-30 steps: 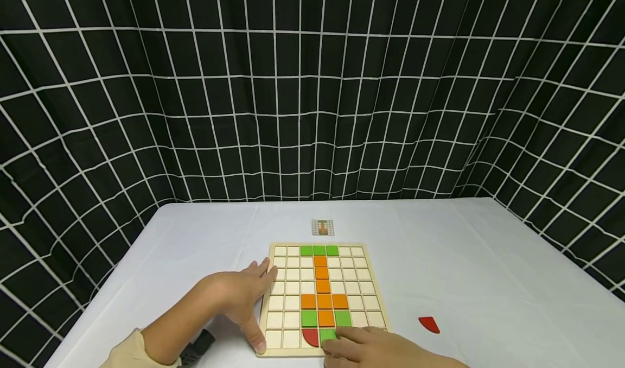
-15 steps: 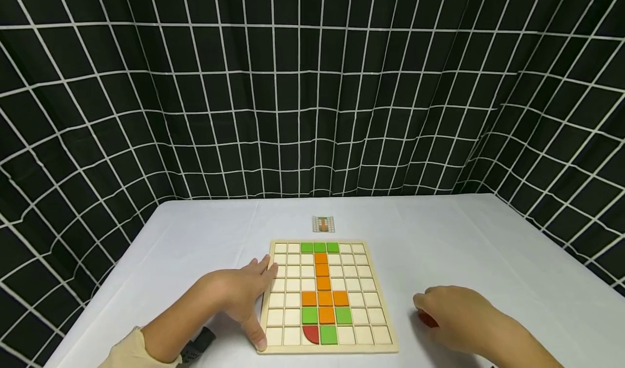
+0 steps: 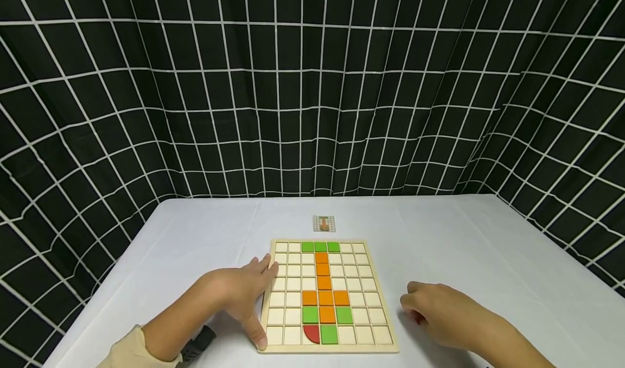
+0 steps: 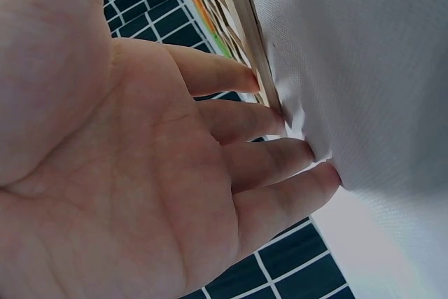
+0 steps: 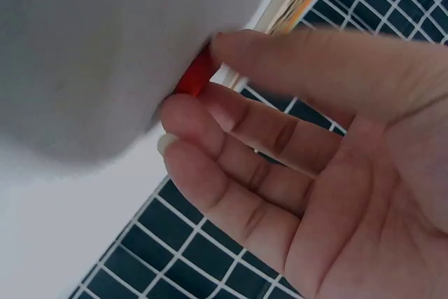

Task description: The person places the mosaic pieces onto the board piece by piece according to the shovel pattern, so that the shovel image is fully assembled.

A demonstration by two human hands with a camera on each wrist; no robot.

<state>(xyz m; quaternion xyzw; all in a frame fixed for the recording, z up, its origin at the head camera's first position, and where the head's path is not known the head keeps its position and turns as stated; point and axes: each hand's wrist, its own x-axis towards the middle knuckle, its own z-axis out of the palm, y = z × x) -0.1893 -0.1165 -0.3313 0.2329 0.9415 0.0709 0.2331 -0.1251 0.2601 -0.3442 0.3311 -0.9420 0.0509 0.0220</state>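
Observation:
A light wooden grid board (image 3: 337, 349) lies flat on the table. My left hand (image 3: 239, 294) spreads along its left side, thumb at the near corner, fingers straight against the edge and cloth. On the board are orange square tiles (image 3: 324, 284) in a column with a short crossbar, several green square tiles (image 3: 329, 334), and one red quarter-circle tile (image 3: 312, 334) in the nearest row. Right of the board, my right hand (image 3: 444, 311) pinches another red tile (image 5: 197, 73) between thumb and fingers, down at the cloth. In the head view the hand covers most of that tile.
A small pattern card (image 3: 324, 223) lies just behind the board. White cloth (image 3: 464, 248) covers the table. A dark curtain (image 3: 312, 113) with white grid lines stands behind and at both sides. A black device (image 3: 197, 343) sits at my left wrist.
My right hand has left the green tile in the near row and moved right to the loose red tile, taking hold of it and shifting slightly leftward. The left hand stays put.

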